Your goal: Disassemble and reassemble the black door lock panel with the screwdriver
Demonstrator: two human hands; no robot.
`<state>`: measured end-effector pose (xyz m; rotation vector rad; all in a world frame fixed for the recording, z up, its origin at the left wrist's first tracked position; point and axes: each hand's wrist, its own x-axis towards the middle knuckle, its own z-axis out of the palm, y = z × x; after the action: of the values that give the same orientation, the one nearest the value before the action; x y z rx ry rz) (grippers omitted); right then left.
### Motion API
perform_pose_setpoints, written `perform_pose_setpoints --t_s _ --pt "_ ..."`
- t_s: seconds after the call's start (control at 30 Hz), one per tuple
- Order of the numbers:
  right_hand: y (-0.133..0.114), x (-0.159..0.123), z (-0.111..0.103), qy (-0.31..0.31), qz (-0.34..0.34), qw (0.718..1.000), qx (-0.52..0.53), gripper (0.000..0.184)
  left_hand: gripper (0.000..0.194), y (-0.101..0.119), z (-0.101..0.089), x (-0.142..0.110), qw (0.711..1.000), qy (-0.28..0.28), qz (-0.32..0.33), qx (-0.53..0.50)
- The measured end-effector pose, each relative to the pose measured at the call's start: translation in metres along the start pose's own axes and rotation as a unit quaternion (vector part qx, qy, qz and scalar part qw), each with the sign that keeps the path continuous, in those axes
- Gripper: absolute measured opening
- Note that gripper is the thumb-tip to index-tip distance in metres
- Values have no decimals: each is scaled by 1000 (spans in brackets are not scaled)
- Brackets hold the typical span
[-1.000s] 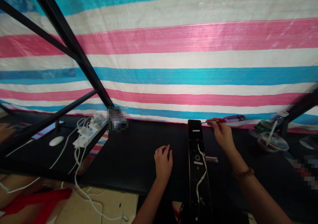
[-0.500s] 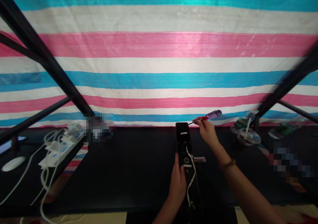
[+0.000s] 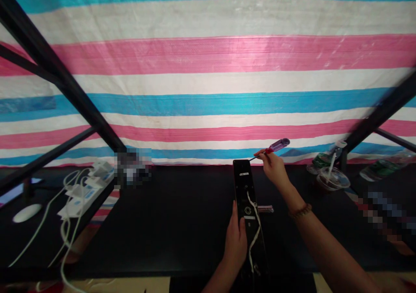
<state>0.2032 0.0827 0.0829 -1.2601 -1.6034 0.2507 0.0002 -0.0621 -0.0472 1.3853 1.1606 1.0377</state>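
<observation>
Our left hand (image 3: 235, 243) grips the stiff, weighty door-lock panel (image 3: 243, 184) by its 6 o'clock edge. Our right hand (image 3: 272, 169) pinches a screwdriver (image 3: 277, 145) at 1 o'clock.

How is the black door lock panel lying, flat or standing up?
Flat: the black door lock panel lies lengthwise along the black tabletop, face up, with the left hand on it.

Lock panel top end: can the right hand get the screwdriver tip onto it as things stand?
Probably yes. The right hand holds the screwdriver with its tip just beside the top of the black lock panel. Nothing shows between them; the left hand grips the panel lower down, away from that end.
</observation>
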Motion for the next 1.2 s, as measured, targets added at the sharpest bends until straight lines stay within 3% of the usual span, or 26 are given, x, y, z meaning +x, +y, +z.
perform_pose_setpoints --t_s 0.3,0.53,0.93,1.2 --pt "-8 11 3 -64 -56 994 -75 28 62 4 0 -2 1000 6 8 -5" --pt "-17 -17 13 -82 -66 984 -145 31 60 7 -1 -4 1000 4 26 16" --pt "-10 -37 9 -95 -57 990 -82 30 60 1 -1 -3 1000 5 25 -3" --pt "-14 -27 8 -119 -62 988 -75 30 60 2 -1 -2 1000 4 21 -6"
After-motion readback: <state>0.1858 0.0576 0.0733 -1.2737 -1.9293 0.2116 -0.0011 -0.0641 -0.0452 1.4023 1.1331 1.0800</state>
